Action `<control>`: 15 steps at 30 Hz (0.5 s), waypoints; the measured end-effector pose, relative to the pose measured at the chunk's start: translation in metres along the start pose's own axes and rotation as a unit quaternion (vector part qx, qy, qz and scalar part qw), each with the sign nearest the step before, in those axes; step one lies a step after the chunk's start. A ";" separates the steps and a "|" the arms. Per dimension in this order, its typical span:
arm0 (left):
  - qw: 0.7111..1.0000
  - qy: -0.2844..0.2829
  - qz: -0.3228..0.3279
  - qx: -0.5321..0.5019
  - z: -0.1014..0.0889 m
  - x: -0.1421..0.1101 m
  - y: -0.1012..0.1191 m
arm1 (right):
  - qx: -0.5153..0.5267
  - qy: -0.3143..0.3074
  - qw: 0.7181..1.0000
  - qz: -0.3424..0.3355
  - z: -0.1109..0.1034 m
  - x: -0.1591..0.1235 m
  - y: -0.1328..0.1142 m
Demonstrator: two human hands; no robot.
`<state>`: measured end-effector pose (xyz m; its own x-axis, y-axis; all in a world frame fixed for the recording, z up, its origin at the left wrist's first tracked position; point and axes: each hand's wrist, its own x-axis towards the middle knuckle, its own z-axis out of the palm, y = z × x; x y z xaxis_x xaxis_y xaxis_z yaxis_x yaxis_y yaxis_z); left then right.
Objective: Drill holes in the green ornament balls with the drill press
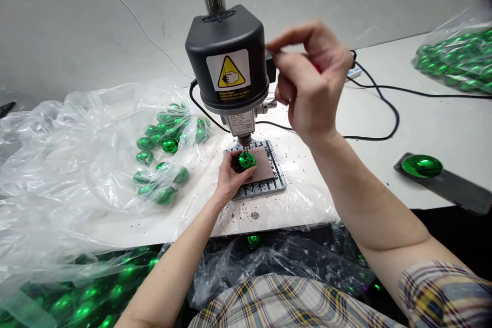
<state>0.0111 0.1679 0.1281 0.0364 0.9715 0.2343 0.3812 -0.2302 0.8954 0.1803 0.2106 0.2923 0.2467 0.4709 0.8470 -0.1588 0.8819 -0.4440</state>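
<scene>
A small black drill press [226, 61] stands before me, with a warning sticker on its motor housing. Beneath its chuck [245, 140], my left hand [232, 177] is closed around a shiny green ball [246, 160], thumb and fingers on either side. The ball sits on a flat brownish board [265, 165] that lies on the slotted grey base plate [282, 179]. My right hand [313, 79] is raised at the housing's right side, thumb and forefinger pinched together near a dark side box. Whatever its fingers hold is hidden. A bit of red shows behind them.
Clear plastic with several shiny green balls [169, 145] lies left of the press. More fill a bag [457, 61] at the far right. Another green ball [422, 165] rests on a dark flat slab [461, 192]. Black cable [397, 118] loops rightward; dark shavings [254, 215] litter the table.
</scene>
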 end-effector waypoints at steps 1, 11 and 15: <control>0.999 0.031 0.011 0.012 -0.002 -0.009 0.004 | -0.016 -0.003 0.999 0.047 0.004 0.010 -0.003; 0.899 -0.274 0.150 0.306 -0.008 -0.201 -0.041 | 0.012 0.044 0.998 0.051 0.016 0.022 -0.002; 0.821 -0.378 -0.251 0.348 0.021 -0.208 -0.057 | 0.042 0.059 0.993 0.094 0.016 0.021 -0.004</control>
<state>0.0010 -0.0197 0.0210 0.1765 0.7526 -0.6344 0.9487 0.0417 0.3134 0.1703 0.2164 0.3166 0.3149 0.6305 0.7094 -0.2903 0.7756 -0.5605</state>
